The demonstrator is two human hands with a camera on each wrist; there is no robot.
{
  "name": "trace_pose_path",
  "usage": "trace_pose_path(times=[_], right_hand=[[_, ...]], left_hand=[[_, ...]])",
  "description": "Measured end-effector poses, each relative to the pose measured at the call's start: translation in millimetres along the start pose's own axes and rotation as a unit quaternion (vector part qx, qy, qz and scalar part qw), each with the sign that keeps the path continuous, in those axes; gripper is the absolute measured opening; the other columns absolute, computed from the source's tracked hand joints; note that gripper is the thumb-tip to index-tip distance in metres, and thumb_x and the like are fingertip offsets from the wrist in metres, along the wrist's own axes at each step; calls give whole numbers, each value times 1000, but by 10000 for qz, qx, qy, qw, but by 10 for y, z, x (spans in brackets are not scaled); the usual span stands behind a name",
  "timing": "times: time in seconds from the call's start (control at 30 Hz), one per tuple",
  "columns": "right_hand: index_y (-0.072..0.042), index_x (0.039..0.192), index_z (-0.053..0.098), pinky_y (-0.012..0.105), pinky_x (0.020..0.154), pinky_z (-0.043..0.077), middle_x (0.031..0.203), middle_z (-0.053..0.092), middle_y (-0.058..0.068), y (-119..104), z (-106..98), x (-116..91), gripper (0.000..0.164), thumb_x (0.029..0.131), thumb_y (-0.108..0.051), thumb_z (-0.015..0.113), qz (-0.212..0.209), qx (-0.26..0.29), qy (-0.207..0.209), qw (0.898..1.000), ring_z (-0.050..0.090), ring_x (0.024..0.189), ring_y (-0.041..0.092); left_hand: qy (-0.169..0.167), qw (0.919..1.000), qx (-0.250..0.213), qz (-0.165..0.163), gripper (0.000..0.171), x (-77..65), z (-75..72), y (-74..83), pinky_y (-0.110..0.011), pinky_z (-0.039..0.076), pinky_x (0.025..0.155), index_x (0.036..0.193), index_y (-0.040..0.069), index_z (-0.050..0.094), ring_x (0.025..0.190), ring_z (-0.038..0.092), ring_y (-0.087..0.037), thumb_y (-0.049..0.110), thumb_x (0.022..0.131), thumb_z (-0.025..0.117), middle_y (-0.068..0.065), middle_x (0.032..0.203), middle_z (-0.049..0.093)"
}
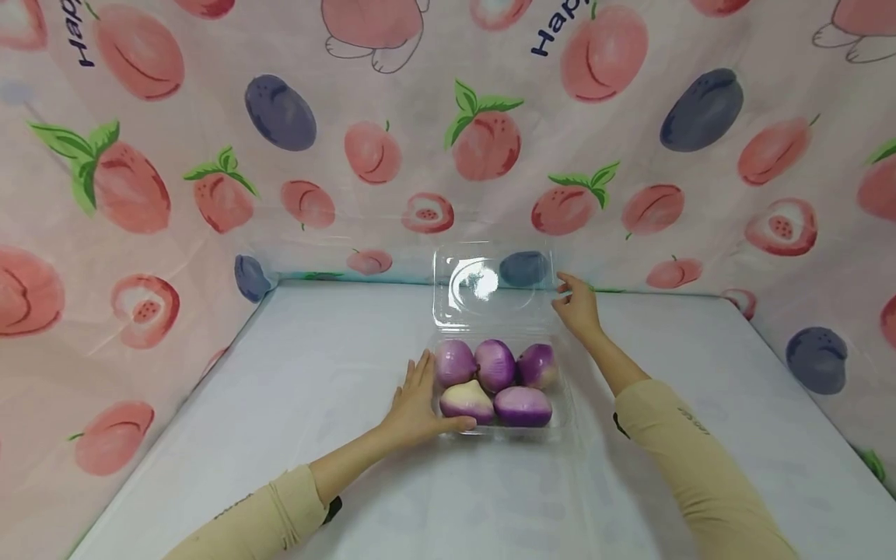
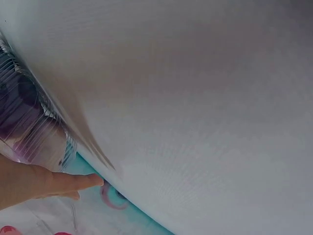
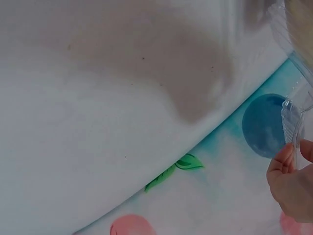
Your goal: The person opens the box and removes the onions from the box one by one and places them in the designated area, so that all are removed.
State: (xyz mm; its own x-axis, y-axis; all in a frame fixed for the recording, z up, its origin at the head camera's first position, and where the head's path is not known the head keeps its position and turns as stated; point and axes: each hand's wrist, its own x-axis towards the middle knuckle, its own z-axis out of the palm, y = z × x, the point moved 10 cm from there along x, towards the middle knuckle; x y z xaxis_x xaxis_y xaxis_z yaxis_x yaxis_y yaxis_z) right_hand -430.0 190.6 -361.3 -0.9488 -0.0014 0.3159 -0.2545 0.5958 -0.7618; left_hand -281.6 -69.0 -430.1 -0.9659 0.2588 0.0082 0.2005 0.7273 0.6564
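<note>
A clear plastic clamshell box [image 1: 565, 404] stands on the table with its lid raised at the back. Inside lie several glossy purple onions [image 1: 495, 365], one with a pale pointed end [image 1: 467, 400]. My left hand [image 1: 414, 404] lies along the box's left side, fingers straight, its thumb over the front rim. In the left wrist view its extended fingers [image 2: 63, 181] run beside the ribbed wall. My right hand [image 1: 579, 309] pinches the right edge of the upright transparent lid [image 1: 455, 299] between thumb and fingers, seen closer in the right wrist view.
A white-covered table [image 1: 336, 365] spreads around the box. Behind it and at both sides hangs a pink sheet [image 1: 392, 78] printed with peaches and dark blue fruit, meeting the table's back edge close behind the lid.
</note>
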Motion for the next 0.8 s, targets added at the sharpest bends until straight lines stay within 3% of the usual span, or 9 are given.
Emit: trace_pose_path(times=[0.17,0.33,0.4,0.5,0.63,0.7,0.73,0.8], right_hand=[[15,131,44,25,64,48,109,56,35,75,92,-38,49,83,8,53,56,-436,-333,9985,59,84,37],[13,129,48,37,64,52,113,55,35,227,204,-22,48,82,3,50,27,-494,-650,9967,61,88,43],[9,126,53,36,63,53,112,58,31,463,274,70,46,81,0,50,-165,-359,-636,9972,64,85,38],[2,122,60,31,58,51,107,63,25,1003,449,308,45,79,-7,52,-503,-272,-543,9969,65,77,29],[-5,122,61,32,61,51,109,65,22,1603,672,531,42,82,-15,52,-534,-609,-651,9946,66,80,27],[-4,119,63,30,58,49,105,66,23,1627,679,509,39,83,-17,53,-685,-817,-568,9927,66,77,26],[-5,121,62,33,62,51,110,65,24,1531,662,447,40,85,-20,53,-596,-846,-740,9919,67,81,28],[0,118,62,33,61,52,108,63,27,1237,568,300,38,85,-19,52,-692,-839,-693,9917,66,79,30]], left_hand=[[-72,9999,-73,45,126,-10,-6,18,-69,13,108,151,0,6,145,-2,-42,65,66,73,-16,159,2],[-175,9994,-277,95,127,-9,6,17,-67,13,110,150,-1,4,144,-3,-42,67,66,72,-17,159,-1],[-224,9992,-331,84,128,-6,25,10,-65,12,111,150,0,3,144,-4,-42,67,66,72,-17,159,-2],[-234,9991,-355,66,128,0,37,-1,-63,11,112,151,0,3,144,-4,-42,65,66,73,-17,159,-3],[-194,9991,-376,83,127,4,33,-6,-61,12,113,150,0,3,144,-4,-43,64,66,74,-17,159,-3],[-199,9990,-383,88,127,5,31,-6,-60,12,114,150,0,3,144,-4,-43,62,66,75,-17,159,-3],[-196,9990,-392,99,127,6,26,-2,-60,13,114,150,-1,4,144,-3,-43,62,66,75,-17,159,-3],[-187,9989,-414,124,126,11,15,3,-59,14,114,150,-1,4,144,-3,-43,60,67,76,-17,159,-2]])
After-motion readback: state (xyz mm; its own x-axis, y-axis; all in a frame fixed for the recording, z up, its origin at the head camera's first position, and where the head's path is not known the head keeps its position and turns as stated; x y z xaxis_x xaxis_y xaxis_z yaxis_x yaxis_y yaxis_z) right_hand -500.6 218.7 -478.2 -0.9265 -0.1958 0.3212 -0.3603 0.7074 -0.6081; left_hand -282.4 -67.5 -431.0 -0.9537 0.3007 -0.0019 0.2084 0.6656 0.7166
